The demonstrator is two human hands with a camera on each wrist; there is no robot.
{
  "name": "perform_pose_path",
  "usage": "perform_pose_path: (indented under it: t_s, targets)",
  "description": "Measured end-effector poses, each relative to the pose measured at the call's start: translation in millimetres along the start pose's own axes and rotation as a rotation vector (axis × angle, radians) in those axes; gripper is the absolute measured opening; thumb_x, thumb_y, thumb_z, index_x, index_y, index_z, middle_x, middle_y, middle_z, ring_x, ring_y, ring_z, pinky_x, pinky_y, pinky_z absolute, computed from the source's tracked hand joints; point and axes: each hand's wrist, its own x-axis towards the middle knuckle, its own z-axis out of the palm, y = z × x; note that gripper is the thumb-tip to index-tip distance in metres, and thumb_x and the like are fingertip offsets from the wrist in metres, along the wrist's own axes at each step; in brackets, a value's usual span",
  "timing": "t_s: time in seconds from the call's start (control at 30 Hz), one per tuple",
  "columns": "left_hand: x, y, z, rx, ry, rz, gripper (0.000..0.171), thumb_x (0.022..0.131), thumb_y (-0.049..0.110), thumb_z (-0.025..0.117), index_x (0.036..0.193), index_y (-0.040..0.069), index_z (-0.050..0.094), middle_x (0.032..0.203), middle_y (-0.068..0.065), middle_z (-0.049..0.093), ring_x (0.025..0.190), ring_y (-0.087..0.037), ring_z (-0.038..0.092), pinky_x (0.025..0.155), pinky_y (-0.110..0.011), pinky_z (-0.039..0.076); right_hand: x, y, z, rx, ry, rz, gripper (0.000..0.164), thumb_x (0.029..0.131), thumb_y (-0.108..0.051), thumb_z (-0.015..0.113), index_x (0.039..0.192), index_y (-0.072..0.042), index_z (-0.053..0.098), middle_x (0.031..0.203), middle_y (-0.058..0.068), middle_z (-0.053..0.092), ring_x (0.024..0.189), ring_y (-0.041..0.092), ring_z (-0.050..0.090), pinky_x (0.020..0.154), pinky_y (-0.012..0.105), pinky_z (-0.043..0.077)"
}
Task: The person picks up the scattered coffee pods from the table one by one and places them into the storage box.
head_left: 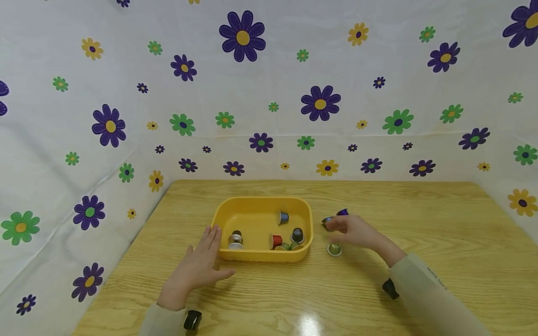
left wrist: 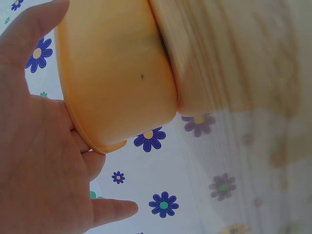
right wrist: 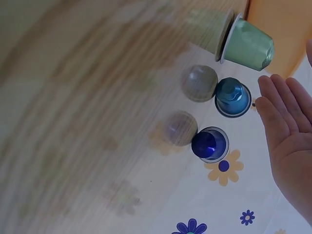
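My left hand (head_left: 197, 269) rests with straight fingers on the left front corner of a yellow plastic tray (head_left: 261, 255); the left wrist view shows its fingertips along the rim. On the right, my right hand (head_left: 357, 232) reaches over the table among three loose coffee capsules. Closest to its fingertips is a light blue capsule (right wrist: 233, 97), with a small gap showing in the right wrist view. A dark blue capsule (right wrist: 210, 145) lies beyond it, and a green capsule (head_left: 334, 250) stands nearer the tray's front. The right fingers are extended and hold nothing.
Inside the tray lie several capsules: a blue one (head_left: 283, 217), a red one (head_left: 275, 241), a dark one (head_left: 297, 234), green ones along the front wall, and silver ones (head_left: 236, 238) at left. A flowered white cloth (head_left: 269, 93) stands behind the wooden table (head_left: 441, 233).
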Motion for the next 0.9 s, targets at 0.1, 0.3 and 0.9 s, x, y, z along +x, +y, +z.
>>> perform_pose_path:
  t_s: [0.1, 0.3, 0.9]
  targets:
    - [-0.2, 0.5, -0.4, 0.002, -0.004, -0.002, 0.099, 0.076, 0.053, 0.059, 0.139, -0.006, 0.011, 0.145, -0.021, 0.007, 0.132, -0.033, 0.001, 0.089, -0.067, 0.016, -0.3, 2.6, 0.5, -0.019, -0.020, -0.001, 0.036, 0.080, -0.012, 0.066, 0.108, 0.009, 0.056, 0.108, 0.020, 0.058, 0.102, 0.035, 0.053, 0.087, 0.045, 0.040]
    - [-0.2, 0.8, -0.7, 0.003, -0.010, -0.006, 0.099, 0.076, 0.054, 0.059, 0.139, -0.005, 0.010, 0.145, -0.020, 0.006, 0.132, -0.033, 0.000, 0.090, -0.067, 0.015, -0.3, 8.4, 1.7, -0.048, -0.059, -0.003, 0.036, 0.078, -0.011, 0.067, 0.106, 0.009, 0.056, 0.106, 0.021, 0.058, 0.101, 0.035, 0.054, 0.085, 0.045, 0.041]
    - [0.7, 0.0, 0.5, 0.002, -0.005, -0.003, 0.100, 0.076, 0.055, 0.058, 0.140, -0.005, 0.010, 0.145, -0.020, 0.006, 0.132, -0.032, 0.001, 0.089, -0.067, 0.015, -2.9, 8.1, 1.3, -0.106, -0.148, -0.023, 0.030, 0.074, -0.006, 0.070, 0.100, 0.007, 0.060, 0.099, 0.014, 0.061, 0.096, 0.030, 0.057, 0.083, 0.041, 0.044]
